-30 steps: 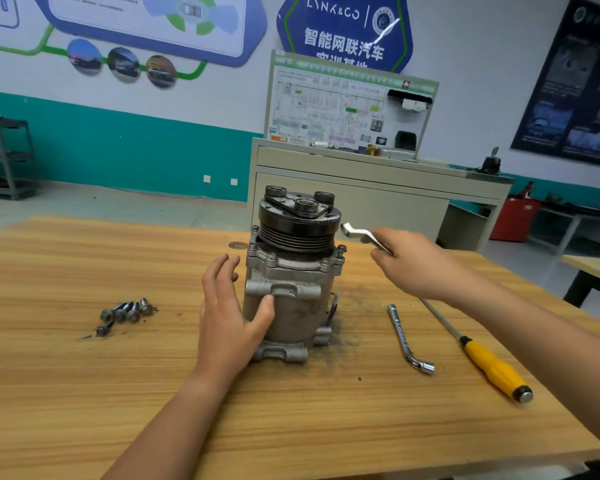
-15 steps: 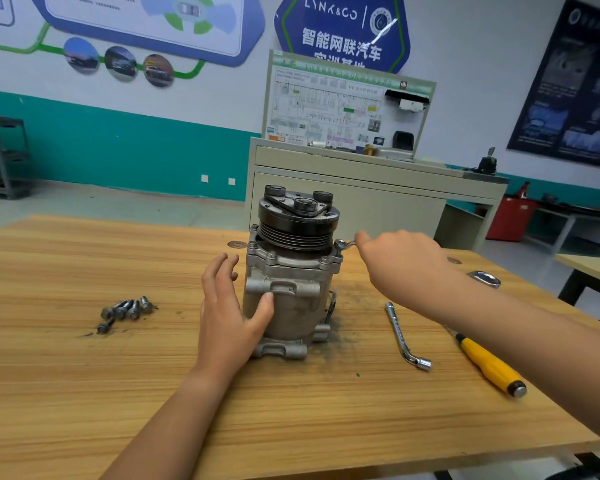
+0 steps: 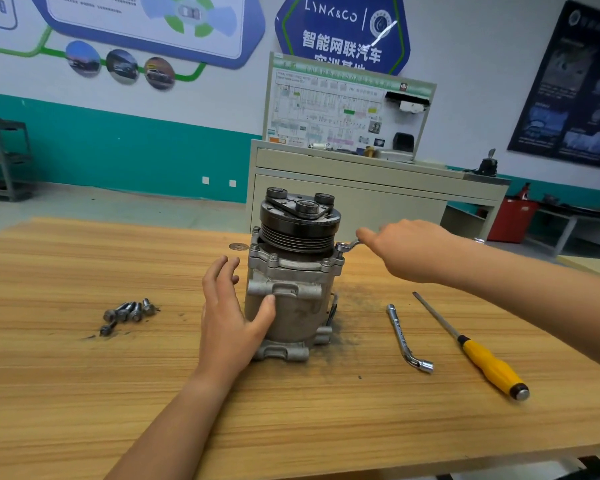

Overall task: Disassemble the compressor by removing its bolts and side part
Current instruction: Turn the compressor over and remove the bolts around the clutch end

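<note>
A grey metal compressor [image 3: 291, 303] stands upright on the wooden table [image 3: 84, 393], its black pulley on top. My left hand [image 3: 229, 313] rests against its left side, thumb pressed on the front of the body, fingers straight. My right hand [image 3: 402, 251] grips a small wrench [image 3: 347, 246] whose ring end sits on a bolt at the flange's right corner. Several removed bolts [image 3: 129, 311] lie in a cluster on the table to the left.
An L-shaped socket wrench [image 3: 407, 339] and a yellow-handled screwdriver [image 3: 482, 358] lie on the table to the right of the compressor. Dark grime is scattered around its base. A beige cabinet [image 3: 361, 192] with a wiring board stands behind the table.
My right hand has brought the wrench down from mid-air onto the right flange bolt and swung its handle a little. My left hand has stayed on the compressor.
</note>
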